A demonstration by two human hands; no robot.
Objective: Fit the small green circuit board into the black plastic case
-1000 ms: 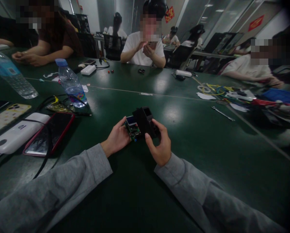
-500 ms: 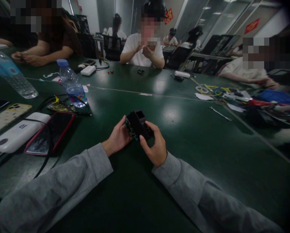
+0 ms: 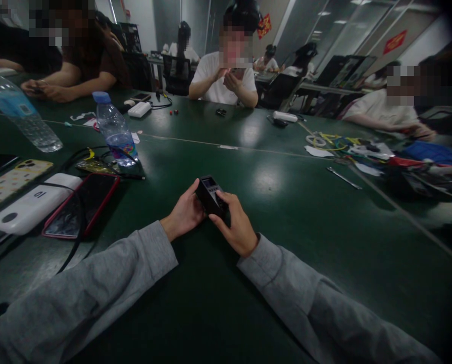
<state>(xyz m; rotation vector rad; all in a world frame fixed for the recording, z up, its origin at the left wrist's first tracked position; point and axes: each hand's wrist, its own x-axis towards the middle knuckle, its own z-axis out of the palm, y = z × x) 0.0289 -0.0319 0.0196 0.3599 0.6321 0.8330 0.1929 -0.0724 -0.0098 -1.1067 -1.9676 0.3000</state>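
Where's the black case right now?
Head view, near the middle, slightly left: the black case is held between the left hand and right hand, with the red-edged phone farther left.

The green table (image 3: pixel 305 217), black chair (image 3: pixel 176 68), glass partitions (image 3: pixel 201 25) and tangled cables (image 3: pixel 334 142) suggest an office-like workroom.

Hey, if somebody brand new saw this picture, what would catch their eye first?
Probably the small black device near the centre, held between the left grip and the right grip. After that, perhaps the blue-capped bottle and red-edged phone on the left, then the colourful jumble at far right.
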